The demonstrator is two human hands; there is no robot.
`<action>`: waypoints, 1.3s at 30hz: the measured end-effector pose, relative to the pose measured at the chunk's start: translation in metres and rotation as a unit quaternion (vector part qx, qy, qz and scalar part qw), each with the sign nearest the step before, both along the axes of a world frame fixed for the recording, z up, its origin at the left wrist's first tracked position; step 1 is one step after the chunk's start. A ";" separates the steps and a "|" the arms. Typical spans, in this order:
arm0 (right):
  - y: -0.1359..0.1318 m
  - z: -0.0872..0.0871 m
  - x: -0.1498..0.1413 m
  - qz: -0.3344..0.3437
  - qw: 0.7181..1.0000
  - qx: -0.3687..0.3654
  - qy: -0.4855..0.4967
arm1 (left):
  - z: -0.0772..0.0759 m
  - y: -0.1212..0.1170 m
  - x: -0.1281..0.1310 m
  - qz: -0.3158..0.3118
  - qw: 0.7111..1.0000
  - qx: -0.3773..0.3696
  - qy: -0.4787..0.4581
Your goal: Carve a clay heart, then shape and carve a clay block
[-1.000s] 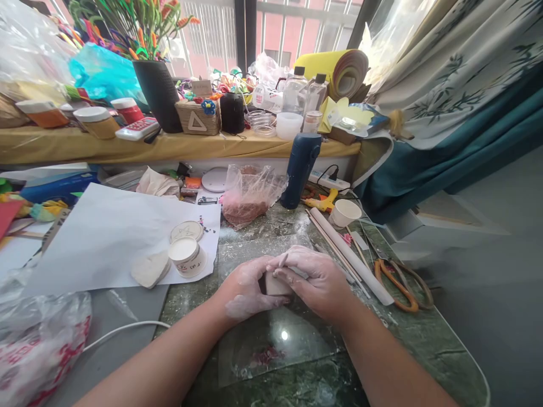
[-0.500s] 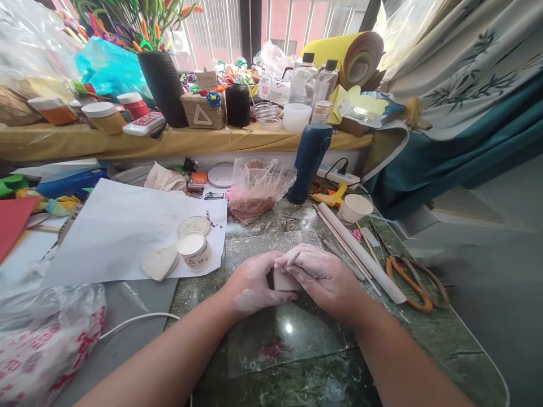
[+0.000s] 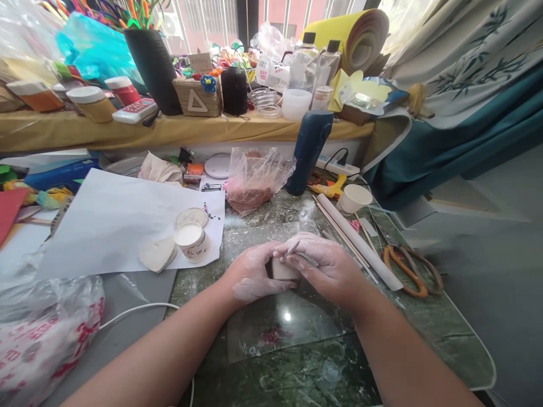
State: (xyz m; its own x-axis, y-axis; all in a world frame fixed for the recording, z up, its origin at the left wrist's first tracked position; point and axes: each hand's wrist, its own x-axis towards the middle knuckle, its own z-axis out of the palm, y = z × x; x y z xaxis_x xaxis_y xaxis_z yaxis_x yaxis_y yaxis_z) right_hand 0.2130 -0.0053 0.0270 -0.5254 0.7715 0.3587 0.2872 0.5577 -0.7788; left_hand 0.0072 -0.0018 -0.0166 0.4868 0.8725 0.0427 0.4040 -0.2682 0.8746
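Observation:
My left hand (image 3: 253, 271) is closed around a small pale block of clay (image 3: 283, 271), its thumb along the near side and its fingers over the far side. Close against it, my right hand (image 3: 324, 265) pinches a thin grey modelling tool (image 3: 293, 247) whose end pokes up between the fingers. The tool's working end is hidden by my fingers, and I cannot tell whether it touches the clay. White powder coats both hands. They are above a clear plastic sheet (image 3: 250, 339) that lies on the dark green tabletop.
White paper (image 3: 114, 220) at left bears an open tub (image 3: 189, 242) and a flat pale slab (image 3: 158, 254). Behind stand a bag of brown material (image 3: 250, 192) and a blue bottle (image 3: 309, 152). Rods (image 3: 360, 243), orange-handled scissors (image 3: 407, 277) and a paper cup (image 3: 355, 198) are at right.
The whole scene sits slightly higher in the picture as the camera tips. Both hands keep almost the same hold on the clay and the tool.

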 end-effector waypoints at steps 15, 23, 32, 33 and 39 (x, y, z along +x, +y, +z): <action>0.003 -0.003 -0.001 -0.024 0.999 -0.002 0.043 | -0.001 0.001 -0.001 -0.008 1.000 -0.021 0.005; -0.005 -0.007 -0.012 -0.087 0.989 0.035 0.112 | 0.004 0.000 0.000 -0.005 0.999 -0.018 0.039; -0.002 -0.001 -0.002 -0.151 0.945 -0.067 0.281 | 0.002 0.000 -0.001 0.010 0.999 -0.019 0.049; -0.001 -0.001 0.001 -0.151 0.946 -0.077 0.278 | 0.002 0.000 -0.001 0.006 0.999 -0.020 0.044; 0.001 -0.008 0.008 -0.131 0.960 -0.079 0.236 | 0.005 0.000 -0.001 0.005 0.999 -0.012 0.041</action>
State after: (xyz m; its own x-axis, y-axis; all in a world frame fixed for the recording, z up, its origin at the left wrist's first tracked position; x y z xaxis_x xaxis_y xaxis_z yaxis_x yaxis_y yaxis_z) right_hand 0.2207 -0.0043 0.0194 -0.1141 0.9190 0.3773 -0.0039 0.3794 -0.9252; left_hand 0.0065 -0.0015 -0.0113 0.4789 0.8777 -0.0176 0.4770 -0.2433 0.8445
